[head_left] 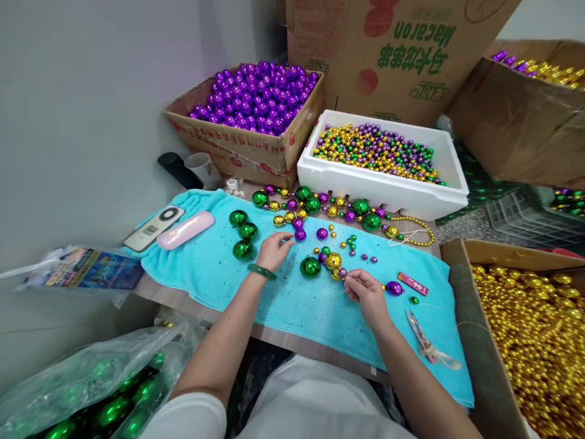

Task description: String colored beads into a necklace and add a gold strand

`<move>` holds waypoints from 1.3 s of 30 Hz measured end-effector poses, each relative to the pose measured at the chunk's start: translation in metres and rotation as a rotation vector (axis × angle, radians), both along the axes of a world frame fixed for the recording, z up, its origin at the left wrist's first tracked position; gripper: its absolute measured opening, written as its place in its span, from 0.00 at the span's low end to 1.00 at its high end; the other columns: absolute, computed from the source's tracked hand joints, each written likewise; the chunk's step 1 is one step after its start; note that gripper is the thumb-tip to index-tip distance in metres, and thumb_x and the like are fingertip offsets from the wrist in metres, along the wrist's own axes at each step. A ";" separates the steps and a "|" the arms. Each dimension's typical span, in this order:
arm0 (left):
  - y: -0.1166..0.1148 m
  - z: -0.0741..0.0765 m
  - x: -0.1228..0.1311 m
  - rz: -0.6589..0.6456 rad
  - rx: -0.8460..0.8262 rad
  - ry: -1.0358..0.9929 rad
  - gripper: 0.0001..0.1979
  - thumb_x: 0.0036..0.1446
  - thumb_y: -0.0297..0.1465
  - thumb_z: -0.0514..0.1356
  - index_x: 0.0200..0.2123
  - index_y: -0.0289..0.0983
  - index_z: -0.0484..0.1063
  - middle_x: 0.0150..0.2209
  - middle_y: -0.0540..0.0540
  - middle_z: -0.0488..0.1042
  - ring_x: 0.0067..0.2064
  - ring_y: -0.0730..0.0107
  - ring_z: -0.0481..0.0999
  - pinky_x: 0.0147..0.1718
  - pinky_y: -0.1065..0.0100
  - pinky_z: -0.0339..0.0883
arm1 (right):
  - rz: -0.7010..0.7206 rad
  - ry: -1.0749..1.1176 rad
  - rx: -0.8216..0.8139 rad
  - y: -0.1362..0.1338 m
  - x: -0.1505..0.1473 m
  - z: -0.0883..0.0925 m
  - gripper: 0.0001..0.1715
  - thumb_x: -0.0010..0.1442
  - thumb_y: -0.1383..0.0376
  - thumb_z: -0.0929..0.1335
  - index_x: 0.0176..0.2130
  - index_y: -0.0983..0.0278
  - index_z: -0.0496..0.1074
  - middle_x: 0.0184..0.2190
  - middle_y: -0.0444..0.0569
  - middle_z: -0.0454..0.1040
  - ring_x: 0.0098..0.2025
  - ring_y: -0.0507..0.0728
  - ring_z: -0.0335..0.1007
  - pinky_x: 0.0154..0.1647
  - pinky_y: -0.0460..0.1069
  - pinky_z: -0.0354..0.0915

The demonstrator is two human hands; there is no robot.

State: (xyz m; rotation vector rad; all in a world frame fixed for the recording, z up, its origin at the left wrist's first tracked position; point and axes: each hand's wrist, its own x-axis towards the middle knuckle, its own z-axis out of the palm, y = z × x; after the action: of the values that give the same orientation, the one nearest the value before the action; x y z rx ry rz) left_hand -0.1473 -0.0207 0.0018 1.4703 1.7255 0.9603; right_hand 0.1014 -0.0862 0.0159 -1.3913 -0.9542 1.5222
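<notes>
My left hand [275, 250], with a green bangle [262, 272] at the wrist, has its thumb and fingers drawn together at a purple bead [300, 235]. Whether they fully grip that bead is hard to see. In my right hand [365, 294], the thumb and forefinger pinch a bead string [333, 261] of green, gold and purple balls. A purple bead [393, 288] on that string shows beyond the right hand. Loose small green beads [351, 242] and a purple ball [322, 233] lie between the hands. Large green balls [248, 231] rest left of my left hand.
A finished-looking bead necklace [361, 207] lies along the back of the blue towel [283, 305]. Behind stand a white foam box [384, 177] of mixed beads and a carton [247, 146] of purple balls. Thread snips [418, 332] lie right; a gold-bead carton [470, 341] stands beyond.
</notes>
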 end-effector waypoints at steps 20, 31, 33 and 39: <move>-0.001 0.009 0.010 0.013 -0.183 -1.066 0.20 0.48 0.32 0.64 0.46 0.37 0.70 0.35 0.48 0.73 0.32 0.74 0.74 0.32 0.71 0.69 | -0.041 -0.071 0.073 -0.008 0.007 0.008 0.12 0.45 0.58 0.72 0.26 0.64 0.72 0.14 0.41 0.63 0.18 0.49 0.55 0.18 0.45 0.51; -0.016 0.026 0.007 0.018 -0.114 -1.139 0.18 0.46 0.29 0.65 0.42 0.37 0.70 0.37 0.48 0.74 0.31 0.75 0.74 0.30 0.73 0.68 | -0.010 -0.076 0.118 -0.010 0.005 0.010 0.11 0.47 0.58 0.71 0.26 0.64 0.72 0.14 0.41 0.63 0.17 0.49 0.55 0.18 0.45 0.51; -0.016 0.026 0.007 0.011 -0.113 -1.138 0.18 0.45 0.29 0.66 0.42 0.37 0.71 0.37 0.48 0.74 0.31 0.75 0.73 0.30 0.72 0.67 | -0.012 -0.080 0.116 -0.010 0.007 0.010 0.11 0.46 0.59 0.71 0.25 0.64 0.72 0.14 0.41 0.63 0.17 0.49 0.55 0.18 0.45 0.51; -0.018 0.029 0.005 -0.018 -0.080 -1.102 0.19 0.44 0.28 0.66 0.43 0.37 0.74 0.40 0.46 0.74 0.34 0.74 0.71 0.31 0.72 0.66 | 0.004 -0.114 0.105 -0.010 0.011 0.015 0.10 0.45 0.59 0.70 0.24 0.64 0.72 0.13 0.41 0.61 0.17 0.49 0.53 0.18 0.45 0.50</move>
State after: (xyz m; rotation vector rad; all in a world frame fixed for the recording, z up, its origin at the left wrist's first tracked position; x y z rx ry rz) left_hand -0.1424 -0.0385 0.0306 0.6342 0.9005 1.3151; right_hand 0.1129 -0.0961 0.0309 -1.4133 -1.0917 1.3868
